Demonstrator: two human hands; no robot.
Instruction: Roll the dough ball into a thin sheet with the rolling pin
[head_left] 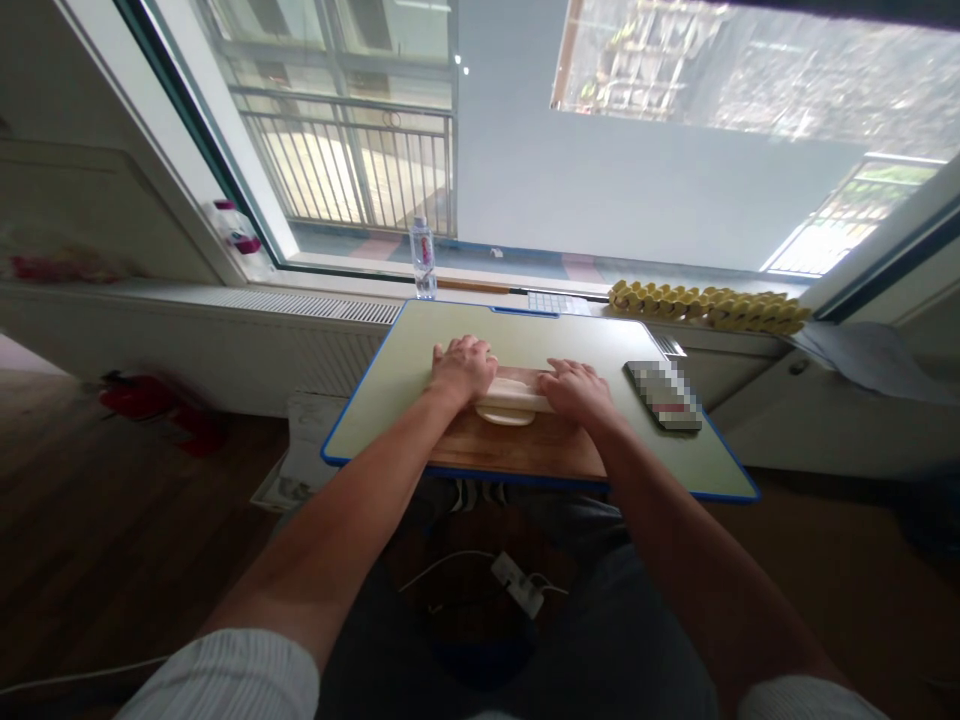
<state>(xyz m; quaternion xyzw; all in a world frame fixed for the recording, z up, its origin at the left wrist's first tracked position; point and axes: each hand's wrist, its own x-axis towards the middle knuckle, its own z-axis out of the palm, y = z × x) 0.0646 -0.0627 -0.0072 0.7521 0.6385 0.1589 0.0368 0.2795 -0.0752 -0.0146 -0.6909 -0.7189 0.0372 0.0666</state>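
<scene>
A pale wooden rolling pin point(517, 390) lies crosswise on a brown wooden board point(517, 455) on the small table. My left hand point(463, 366) is over the pin's left end, fingers bent around it. At the other end my right hand point(576, 388) grips it the same way, fingers partly hidden. Just on the near side of the pin, a flat, cream-coloured piece that looks like dough point(505, 415) rests on the board, its far edge hidden by the pin.
The table point(375, 400) has a blue edge. A phone-like dark object point(663, 396) lies at its right. Along the windowsill stand a water bottle point(424, 260) and yellow corrugated trays point(705, 306). A power strip point(517, 584) with cables lies on the floor, a red fire extinguisher point(139, 396) at left.
</scene>
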